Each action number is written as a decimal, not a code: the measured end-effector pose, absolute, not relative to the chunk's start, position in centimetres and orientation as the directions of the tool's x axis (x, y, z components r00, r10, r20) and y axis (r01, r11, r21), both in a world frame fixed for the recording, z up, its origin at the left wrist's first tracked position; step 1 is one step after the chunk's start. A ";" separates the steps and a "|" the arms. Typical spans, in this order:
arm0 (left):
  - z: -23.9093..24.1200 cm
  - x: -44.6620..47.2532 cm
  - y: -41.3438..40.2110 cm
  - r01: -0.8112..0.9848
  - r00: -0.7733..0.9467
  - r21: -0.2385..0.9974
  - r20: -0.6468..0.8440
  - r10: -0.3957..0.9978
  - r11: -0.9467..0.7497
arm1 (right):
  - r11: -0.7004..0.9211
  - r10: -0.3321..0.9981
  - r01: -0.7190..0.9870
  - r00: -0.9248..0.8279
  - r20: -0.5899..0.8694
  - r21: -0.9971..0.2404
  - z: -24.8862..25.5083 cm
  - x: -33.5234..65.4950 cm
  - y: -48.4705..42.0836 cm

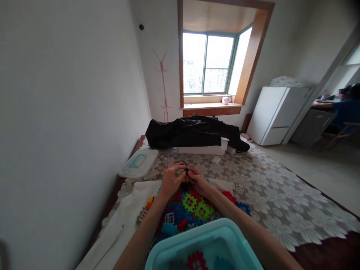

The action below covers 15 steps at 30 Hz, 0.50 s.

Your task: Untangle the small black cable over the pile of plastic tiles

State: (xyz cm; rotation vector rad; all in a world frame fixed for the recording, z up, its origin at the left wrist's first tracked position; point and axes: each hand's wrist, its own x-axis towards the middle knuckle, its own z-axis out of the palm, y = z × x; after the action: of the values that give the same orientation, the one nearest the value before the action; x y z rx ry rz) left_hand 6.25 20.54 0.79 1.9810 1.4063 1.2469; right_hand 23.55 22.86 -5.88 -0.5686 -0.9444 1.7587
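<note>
Over a pile of toy building pieces, my left hand [172,178] and my right hand [199,180] meet with fingers closed on a small black object [186,172]. A thin dark loop curves above it, and its exact kind is too small to make out. Beneath and in front of my hands lie green window-shaped pieces [203,211], a white window frame [169,218] and several red and blue notched pieces. Close to me, between my forearms, stands a light teal plastic tub [197,233] with a red piece [197,260] inside.
At the left by the wall lies a whitish lid [140,163] with a teal handle. A black cloth [191,132] covers a white box [201,150] at the back of the patterned tablecloth [270,198]. A white fridge [277,112] and a seated person [347,112] are at the right.
</note>
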 end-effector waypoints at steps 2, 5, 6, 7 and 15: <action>0.7 6.4 20.5 0.545 0.093 0.738 0.417 0.904 -0.397 | -0.183 0.924 -0.553 -0.378 0.049 -0.813 -5.9 23.6 22.8; 0.6 6.5 20.6 0.558 0.099 0.731 0.410 0.907 -0.392 | -0.193 0.920 -0.550 -0.389 0.045 -0.813 -5.8 23.7 22.8; 0.5 6.5 20.6 0.559 0.102 0.728 0.414 0.905 -0.396 | -0.195 0.919 -0.550 -0.391 0.044 -0.812 -5.7 23.7 22.7; 0.5 6.5 20.6 0.559 0.104 0.725 0.419 0.902 -0.401 | -0.197 0.918 -0.550 -0.394 0.044 -0.812 -5.7 23.7 22.7; 0.6 6.2 20.9 0.533 0.085 0.735 0.447 0.891 -0.419 | -0.223 0.904 -0.541 -0.425 0.036 -0.811 -5.7 23.9 22.8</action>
State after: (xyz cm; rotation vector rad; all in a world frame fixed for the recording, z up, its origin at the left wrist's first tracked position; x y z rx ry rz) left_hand 6.22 20.88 0.55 1.9866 1.4040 1.2713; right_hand 23.88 22.83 -5.74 -0.5622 -0.9578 1.8196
